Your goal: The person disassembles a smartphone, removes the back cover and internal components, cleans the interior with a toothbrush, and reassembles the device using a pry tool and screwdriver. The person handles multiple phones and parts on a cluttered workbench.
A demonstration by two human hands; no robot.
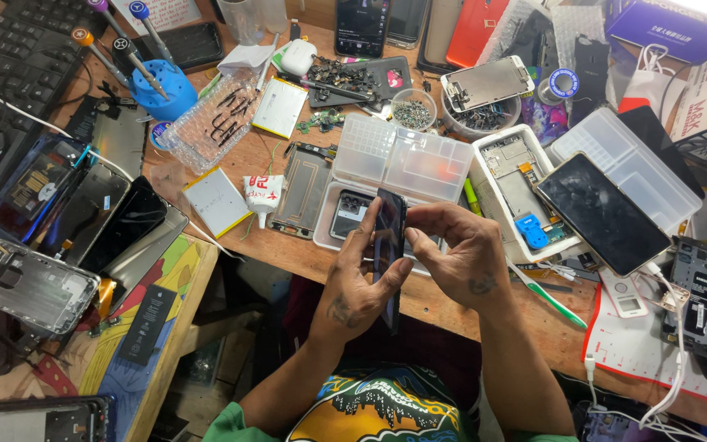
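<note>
Wooden workbench (288, 245), cluttered phone parts, left hand (353, 286) gripping phone (389, 237)

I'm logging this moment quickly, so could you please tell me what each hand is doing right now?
Left hand: closed around the dark phone, held on edge.
Right hand: fingertips pinching the same phone's upper part.

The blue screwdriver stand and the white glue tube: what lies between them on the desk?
In the head view, a clear bubbled plastic tray with small dark parts lies between the blue screwdriver stand and the white glue tube.
</note>
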